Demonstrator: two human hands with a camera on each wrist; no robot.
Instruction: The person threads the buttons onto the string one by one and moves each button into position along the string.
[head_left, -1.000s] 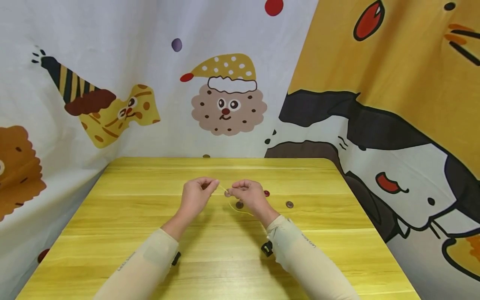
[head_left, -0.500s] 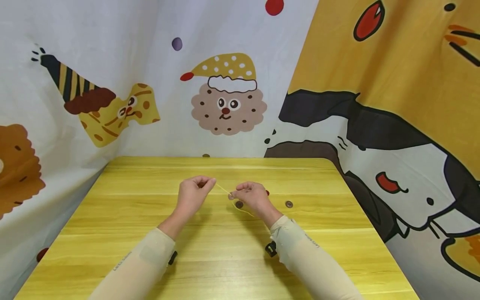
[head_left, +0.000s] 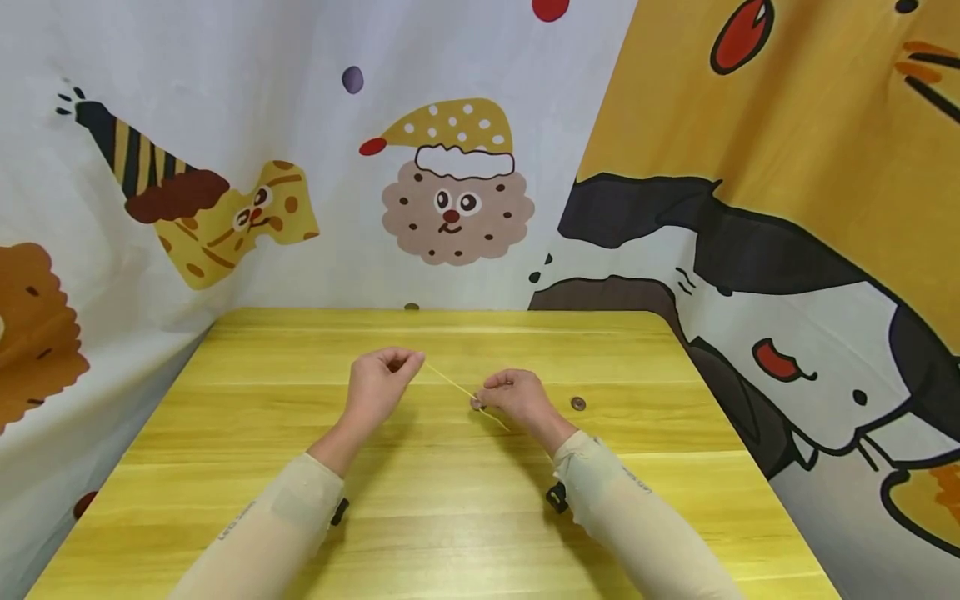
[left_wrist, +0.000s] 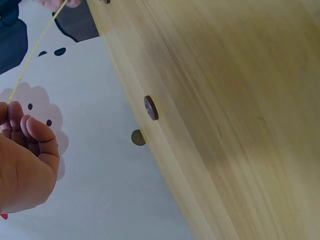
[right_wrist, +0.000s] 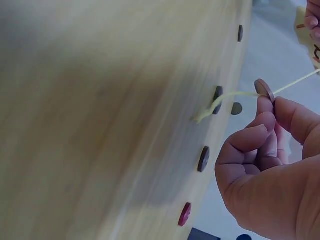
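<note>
My left hand (head_left: 378, 383) pinches one end of a thin yellow string (head_left: 450, 382) between thumb and fingertips. To its right, my right hand (head_left: 522, 398) pinches a brown button (right_wrist: 264, 89) by its edge. In the right wrist view the string comes out on both sides of this button, so it appears to run through it; the hole itself is not visible. One stretch is taut up to the left hand, while a short loose tail (right_wrist: 205, 115) hangs on the other side. Both hands are above the wooden table (head_left: 442, 517).
On the table lie several loose buttons: a brown button (head_left: 578, 403) to the right of the right hand, a dark button (right_wrist: 203, 159) and a red button (right_wrist: 185, 214) near it, and another brown button (left_wrist: 151, 108). A printed curtain (head_left: 300, 50) hangs behind.
The hands have drawn apart, the left hand leftward and the right hand slightly rightward with the button. The string between them is longer, and the loose tail is shorter.
</note>
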